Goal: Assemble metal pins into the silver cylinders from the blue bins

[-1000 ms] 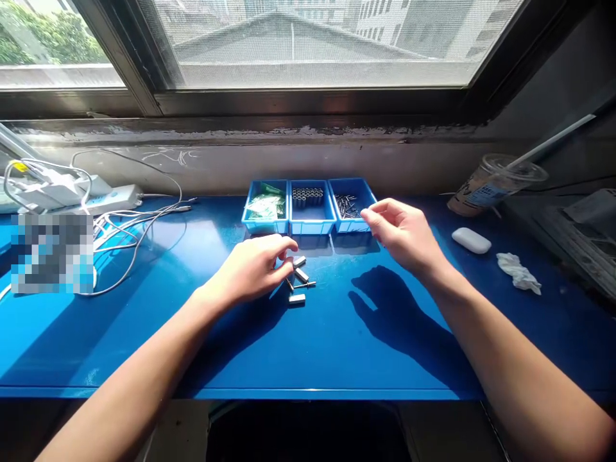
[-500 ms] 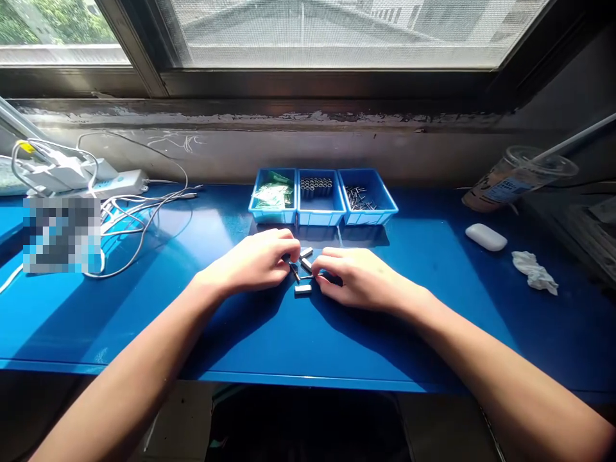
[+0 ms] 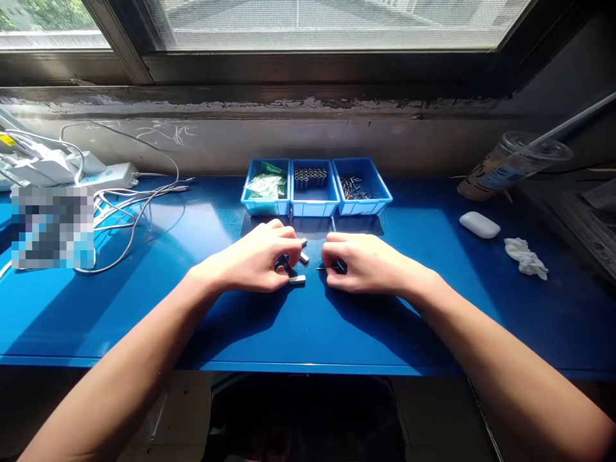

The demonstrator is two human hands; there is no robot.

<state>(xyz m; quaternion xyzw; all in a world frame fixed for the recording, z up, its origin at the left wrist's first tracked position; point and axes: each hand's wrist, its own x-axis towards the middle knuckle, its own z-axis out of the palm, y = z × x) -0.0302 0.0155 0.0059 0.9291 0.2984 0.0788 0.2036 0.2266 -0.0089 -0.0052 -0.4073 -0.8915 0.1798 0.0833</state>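
Metal sleeves point(image 3: 297, 278) between both hands, mid-bench.

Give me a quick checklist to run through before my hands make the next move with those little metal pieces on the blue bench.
1. Both hands at the work: ok. Left hand and right hand rest on the blue bench.
2. Metal sleeves within reach: ok, loose by the left fingertips.
3. Pin in right hand: cannot tell; a thin pin pokes out by the fingers, the grip is hidden.
4. Supply trays stocked: ok. Middle tray holds sleeves, right tray holds pins, left tray holds green packets.
5. Clutter apart from work: ok. Cables, cup and crumpled tissue lie to the sides.
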